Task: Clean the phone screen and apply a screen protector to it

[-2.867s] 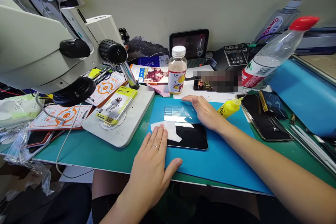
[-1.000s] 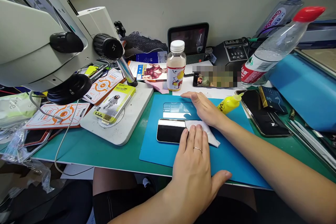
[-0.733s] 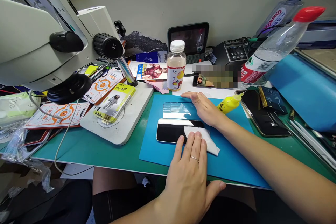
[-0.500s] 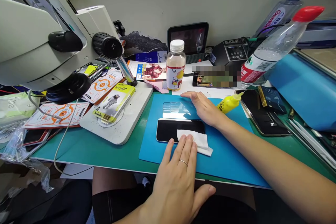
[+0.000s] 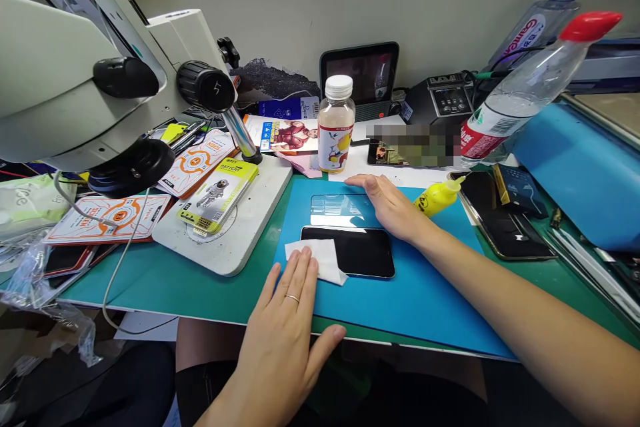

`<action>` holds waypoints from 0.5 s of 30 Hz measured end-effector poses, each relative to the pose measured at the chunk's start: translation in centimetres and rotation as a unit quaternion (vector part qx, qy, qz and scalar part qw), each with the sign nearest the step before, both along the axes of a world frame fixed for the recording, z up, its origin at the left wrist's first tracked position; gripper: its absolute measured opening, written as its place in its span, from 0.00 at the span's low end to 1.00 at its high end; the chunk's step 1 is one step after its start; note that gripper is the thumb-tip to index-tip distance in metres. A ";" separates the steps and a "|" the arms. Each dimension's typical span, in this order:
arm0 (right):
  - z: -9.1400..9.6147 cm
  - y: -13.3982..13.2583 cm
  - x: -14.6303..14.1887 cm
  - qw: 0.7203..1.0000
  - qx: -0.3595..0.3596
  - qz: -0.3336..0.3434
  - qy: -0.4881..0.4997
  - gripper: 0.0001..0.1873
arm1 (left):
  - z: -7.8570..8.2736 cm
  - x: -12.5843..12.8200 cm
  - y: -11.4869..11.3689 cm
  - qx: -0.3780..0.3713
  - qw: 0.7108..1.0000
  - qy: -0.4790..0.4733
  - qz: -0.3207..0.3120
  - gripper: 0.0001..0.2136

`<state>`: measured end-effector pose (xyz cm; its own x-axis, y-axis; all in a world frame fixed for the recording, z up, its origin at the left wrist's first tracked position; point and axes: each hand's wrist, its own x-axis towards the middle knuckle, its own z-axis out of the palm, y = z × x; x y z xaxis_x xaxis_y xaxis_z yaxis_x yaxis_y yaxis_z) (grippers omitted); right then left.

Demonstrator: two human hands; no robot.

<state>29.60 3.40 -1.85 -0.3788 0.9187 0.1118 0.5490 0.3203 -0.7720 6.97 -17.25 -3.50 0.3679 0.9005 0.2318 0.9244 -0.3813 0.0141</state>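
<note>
A black phone [image 5: 357, 251] lies screen up on a blue mat [image 5: 400, 293]. My left hand [image 5: 285, 330] lies flat, fingers stretched out, its fingertips pressing a white wipe [image 5: 319, 257] onto the phone's left end. My right hand [image 5: 387, 203] rests flat, fingers together, just behind the phone's far right corner, its fingertips on the right end of a glossy protector sheet [image 5: 334, 209] that lies behind the phone.
A microscope [image 5: 90, 80] overhangs the left, with packaged cards [image 5: 217, 195] on its white base. A small drink bottle [image 5: 336, 125], a yellow glue bottle [image 5: 437, 195], two tilted water bottles [image 5: 520, 97], another dark phone [image 5: 500, 227] and a blue box [image 5: 575, 173] crowd the back and right.
My left hand slid the wipe from the phone's right end to its left end. My right hand stayed put.
</note>
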 end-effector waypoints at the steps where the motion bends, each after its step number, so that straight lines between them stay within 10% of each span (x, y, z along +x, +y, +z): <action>1: 0.0 0.0 0.0 1.000 0.000 0.000 0.000 0.51 | 0.0 -0.2 0.0 -0.001 1.000 -0.002 0.003 0.35; 15: 0.1 0.0 -0.2 1.000 0.004 -0.002 0.001 0.51 | 0.2 1.1 5.2 -0.009 1.000 -0.022 0.018 0.37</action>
<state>29.45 3.38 -1.78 -0.3750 0.9192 0.1203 0.5486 0.3247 -0.7705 8.09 -12.05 -3.32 0.3255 0.9170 0.2305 0.9357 -0.3475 0.0607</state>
